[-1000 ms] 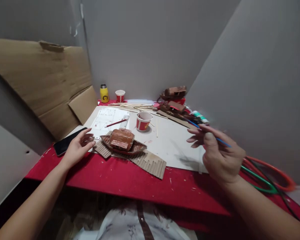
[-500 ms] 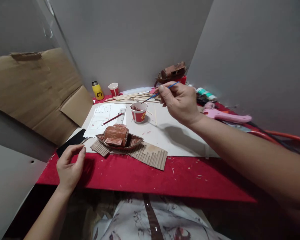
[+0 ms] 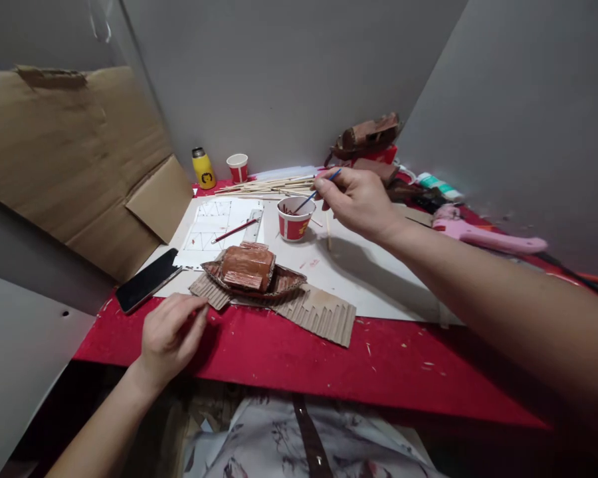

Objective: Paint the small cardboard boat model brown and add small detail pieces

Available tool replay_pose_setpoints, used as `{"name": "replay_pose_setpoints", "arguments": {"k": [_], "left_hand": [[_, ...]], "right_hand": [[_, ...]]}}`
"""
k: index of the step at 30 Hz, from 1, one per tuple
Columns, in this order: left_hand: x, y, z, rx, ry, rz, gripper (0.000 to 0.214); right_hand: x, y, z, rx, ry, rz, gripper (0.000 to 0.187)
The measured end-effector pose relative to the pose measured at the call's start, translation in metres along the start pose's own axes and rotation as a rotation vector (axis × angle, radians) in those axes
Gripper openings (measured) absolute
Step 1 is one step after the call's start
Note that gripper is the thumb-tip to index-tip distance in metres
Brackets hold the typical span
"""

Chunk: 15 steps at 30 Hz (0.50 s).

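Observation:
My right hand (image 3: 356, 199) pinches a thin blue paintbrush (image 3: 319, 189), its lower end dipped inside a red and white paper cup (image 3: 294, 230) with brownish-red paint on its inner wall. The brush tip is hidden in the cup. In front of the cup, a small reddish-brown painted model boat (image 3: 249, 269) with an arched cabin rests on pieces of corrugated cardboard (image 3: 323, 317). My left hand (image 3: 174, 335) hovers at the near left of the boat, close to the cardboard, thumb and fingers apart and holding nothing.
A phone (image 3: 148, 280) lies left of a drawing sheet (image 3: 214, 226) with a dark red pencil (image 3: 233, 231). Behind are wooden sticks (image 3: 264, 186), a yellow bottle (image 3: 204, 169), another cup (image 3: 238, 168) and another model boat (image 3: 366, 138). A pink glue gun (image 3: 488, 234) lies right; a cardboard sheet (image 3: 74, 166) leans left.
The paintbrush has gone down into the cup with my right hand. My left hand has moved right toward the boat, uncovering the phone. The view has shifted slightly.

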<state>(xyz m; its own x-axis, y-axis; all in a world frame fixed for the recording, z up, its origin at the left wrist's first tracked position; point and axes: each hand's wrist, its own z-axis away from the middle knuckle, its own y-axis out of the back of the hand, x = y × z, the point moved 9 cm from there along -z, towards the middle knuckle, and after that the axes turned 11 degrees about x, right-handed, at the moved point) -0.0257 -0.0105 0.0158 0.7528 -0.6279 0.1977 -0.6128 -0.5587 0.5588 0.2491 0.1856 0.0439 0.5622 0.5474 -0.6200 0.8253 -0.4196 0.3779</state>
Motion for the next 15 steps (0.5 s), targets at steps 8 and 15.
{"name": "replay_pose_setpoints", "arguments": {"k": [8,15], "left_hand": [[-0.058,0.010,-0.004,0.044,0.379,0.072,0.014],[-0.105,-0.017,-0.006,-0.081,0.686,0.145,0.032]], "right_hand": [[0.002,-0.025,-0.004,-0.172,-0.044,0.142,0.022],[0.003,-0.018,-0.009,-0.115,-0.052,0.081,0.025]]}}
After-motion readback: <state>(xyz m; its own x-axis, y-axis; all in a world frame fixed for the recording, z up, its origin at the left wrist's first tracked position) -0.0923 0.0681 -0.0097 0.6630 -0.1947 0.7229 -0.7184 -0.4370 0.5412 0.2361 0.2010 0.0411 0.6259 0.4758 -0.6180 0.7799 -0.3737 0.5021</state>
